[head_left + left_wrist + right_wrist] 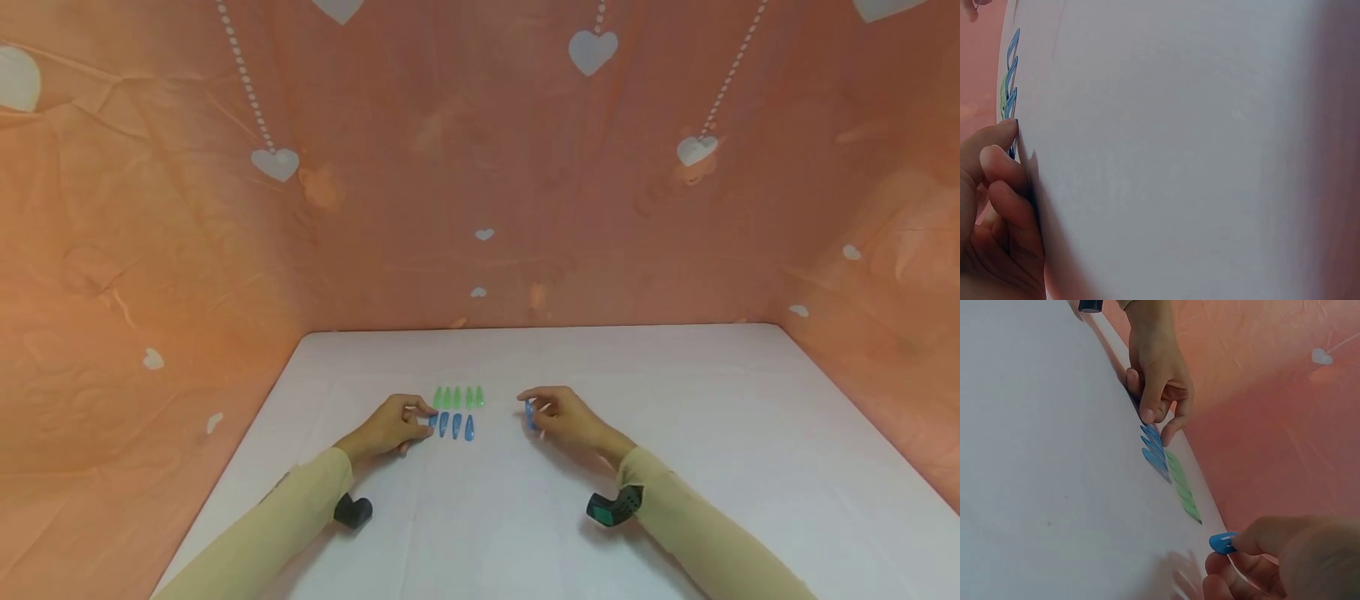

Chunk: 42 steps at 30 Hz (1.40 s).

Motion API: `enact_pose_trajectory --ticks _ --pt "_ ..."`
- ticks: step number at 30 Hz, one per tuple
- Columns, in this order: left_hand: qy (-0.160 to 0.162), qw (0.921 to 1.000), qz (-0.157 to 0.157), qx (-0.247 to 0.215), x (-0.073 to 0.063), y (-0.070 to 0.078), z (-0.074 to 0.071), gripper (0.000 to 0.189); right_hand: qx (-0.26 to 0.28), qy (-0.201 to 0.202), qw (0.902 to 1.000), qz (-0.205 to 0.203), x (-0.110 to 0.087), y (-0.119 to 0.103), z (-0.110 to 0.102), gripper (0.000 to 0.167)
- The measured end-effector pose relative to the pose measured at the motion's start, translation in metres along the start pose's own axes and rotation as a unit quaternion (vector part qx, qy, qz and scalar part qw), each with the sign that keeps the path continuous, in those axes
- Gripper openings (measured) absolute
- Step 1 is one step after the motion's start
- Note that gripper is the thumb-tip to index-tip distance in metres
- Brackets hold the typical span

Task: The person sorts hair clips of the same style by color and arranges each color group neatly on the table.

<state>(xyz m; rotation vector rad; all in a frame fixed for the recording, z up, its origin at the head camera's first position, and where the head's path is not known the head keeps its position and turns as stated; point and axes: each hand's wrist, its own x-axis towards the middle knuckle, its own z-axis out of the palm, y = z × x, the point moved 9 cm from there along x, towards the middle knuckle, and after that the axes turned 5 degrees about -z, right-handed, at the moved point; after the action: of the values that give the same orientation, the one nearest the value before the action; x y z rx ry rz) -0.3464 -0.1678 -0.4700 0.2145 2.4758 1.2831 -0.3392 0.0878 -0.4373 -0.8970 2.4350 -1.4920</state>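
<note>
A row of blue snap hair clips lies on the white table, several side by side. Just beyond them runs a row of green snap hair clips. At the left end of the blue row, my left hand pinches the outermost blue clip between thumb and fingers, close to the tabletop. To the right of both rows, my right hand holds another blue clip upright between thumb and fingers, above the table. In the right wrist view this blue clip shows its rounded end; the fingers cover the rest.
The white table stretches to all sides of the clips. An orange cloth with white hearts hangs behind and at both sides. Dark wrist devices sit below each sleeve cuff.
</note>
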Motion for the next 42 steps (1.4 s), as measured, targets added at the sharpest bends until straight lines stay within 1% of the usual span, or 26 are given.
enact_pose_trajectory --ticks 2,4,7,10,11,14,19,28,35,42 --pt "-0.001 1.0000 -0.001 0.000 0.000 0.001 0.000 0.034 0.005 0.001 1.0000 -0.003 0.000 -0.001 0.002 0.034" --pt "0.000 1.0000 -0.004 0.000 -0.001 0.002 0.000 0.034 0.007 0.001 0.9998 -0.019 0.001 -0.003 0.006 0.034" --pt "-0.001 1.0000 -0.002 0.000 -0.001 0.003 0.001 0.034 0.012 0.001 0.9996 -0.024 0.001 -0.004 0.011 0.036" --pt "-0.002 1.0000 -0.002 -0.001 -0.001 0.003 0.001 0.034 0.014 -0.002 0.9999 -0.008 0.002 -0.004 0.015 0.037" --pt "-0.004 1.0000 0.000 -0.001 -0.001 0.002 0.001 0.034 0.017 -0.002 0.9998 0.004 0.002 -0.003 0.015 0.037" --pt "-0.007 1.0000 0.001 -0.003 -0.001 0.002 0.001 0.033 0.020 -0.003 0.9997 0.011 0.004 -0.005 0.018 0.038" --pt "-0.010 0.9999 0.008 -0.005 -0.001 0.002 0.001 0.034 0.022 -0.003 0.9997 0.006 0.007 -0.007 0.022 0.038" --pt "-0.009 0.9999 0.007 -0.001 0.000 0.001 0.000 0.033 0.006 -0.004 1.0000 -0.003 0.011 -0.011 0.025 0.037" --pt "-0.010 0.9999 0.010 -0.002 0.001 0.000 -0.001 0.034 0.014 -0.004 0.9998 -0.010 0.015 -0.010 0.027 0.036" --pt "-0.006 1.0000 0.004 0.001 0.000 0.001 0.000 0.033 0.014 -0.002 0.9999 0.001 0.014 -0.009 0.025 0.036"
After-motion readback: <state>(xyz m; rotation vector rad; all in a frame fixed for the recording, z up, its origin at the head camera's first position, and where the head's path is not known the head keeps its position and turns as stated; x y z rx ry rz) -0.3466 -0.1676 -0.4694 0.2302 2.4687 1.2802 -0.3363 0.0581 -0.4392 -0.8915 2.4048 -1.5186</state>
